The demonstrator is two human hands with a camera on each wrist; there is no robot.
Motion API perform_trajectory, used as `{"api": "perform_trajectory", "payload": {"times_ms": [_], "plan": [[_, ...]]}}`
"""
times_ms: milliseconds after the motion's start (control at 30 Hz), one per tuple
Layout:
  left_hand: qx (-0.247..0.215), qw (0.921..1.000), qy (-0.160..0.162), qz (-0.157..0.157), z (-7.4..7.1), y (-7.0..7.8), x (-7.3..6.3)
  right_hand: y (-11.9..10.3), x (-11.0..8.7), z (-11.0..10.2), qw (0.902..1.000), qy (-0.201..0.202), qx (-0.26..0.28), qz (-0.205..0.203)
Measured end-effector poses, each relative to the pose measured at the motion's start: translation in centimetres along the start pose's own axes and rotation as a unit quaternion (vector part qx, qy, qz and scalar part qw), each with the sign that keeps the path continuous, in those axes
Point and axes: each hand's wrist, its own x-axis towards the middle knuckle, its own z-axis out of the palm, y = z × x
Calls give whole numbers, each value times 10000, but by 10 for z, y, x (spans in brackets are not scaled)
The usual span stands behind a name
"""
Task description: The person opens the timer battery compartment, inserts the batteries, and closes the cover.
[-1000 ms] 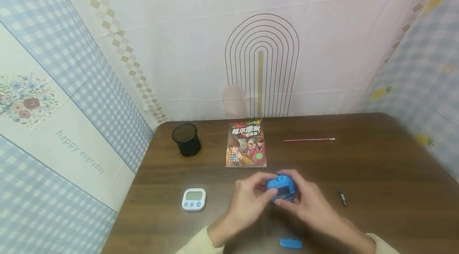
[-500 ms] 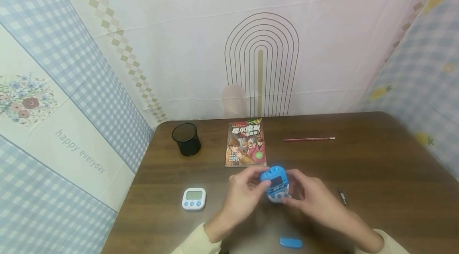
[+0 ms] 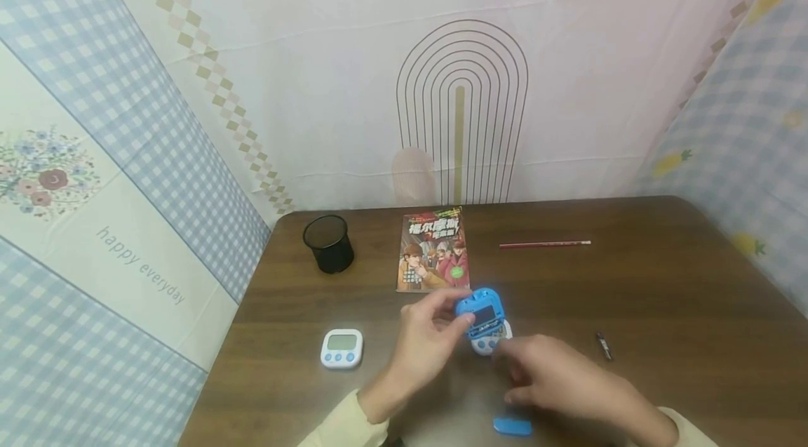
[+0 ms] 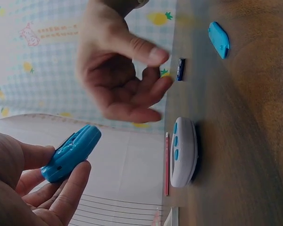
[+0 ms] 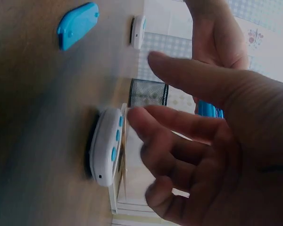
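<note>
My left hand (image 3: 424,338) grips a rounded blue plastic device (image 3: 481,312) between thumb and fingers; in the head view a dark rectangular recess shows on its face. Below it on the table lies a white timer (image 3: 482,346) with blue buttons, apart from the blue device in the left wrist view (image 4: 184,153). My right hand (image 3: 555,373) hovers just right of that timer, fingers loosely bent and holding nothing. A small blue cover (image 3: 512,426) lies near the front edge. To the right of the hands is a dark battery (image 3: 603,347).
Another white timer (image 3: 341,349) lies to the left. Behind it stands a black mesh pen cup (image 3: 330,245). A comic-style book (image 3: 433,250) lies at the back centre, with a red pencil (image 3: 546,244) to its right. Patterned cloth (image 3: 303,82) hangs behind the table.
The blue device, first held by both hands, has shifted up and left in my left hand, uncovering the timer beneath. My right hand has let go and moved down, toward the front.
</note>
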Motion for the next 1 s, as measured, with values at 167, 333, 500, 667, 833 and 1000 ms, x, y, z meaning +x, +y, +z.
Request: {"api": "perform_trajectory", "payload": {"times_ms": [167, 333, 500, 667, 833, 1000], "plan": [[9, 10000, 23, -2, 0, 1, 0, -1, -2, 5, 9984, -518, -219, -93], [30, 10000, 45, -37, 0, 3, 0, -3, -5, 13, 9967, -605, -530, -119], [40, 10000, 69, 6, 1, 3, -1, -7, -9, 21, 9956, -525, -746, -202], [15, 10000, 51, -52, 2, 3, -2, -8, -9, 25, 9949, -550, -797, -287], [2, 10000, 66, -62, 2, 3, -3, -6, -9, 27, 9942, -534, -858, -358], [7, 10000, 79, -15, 2, 4, -3, -4, -10, 28, 9912, -390, -1121, -591]]}}
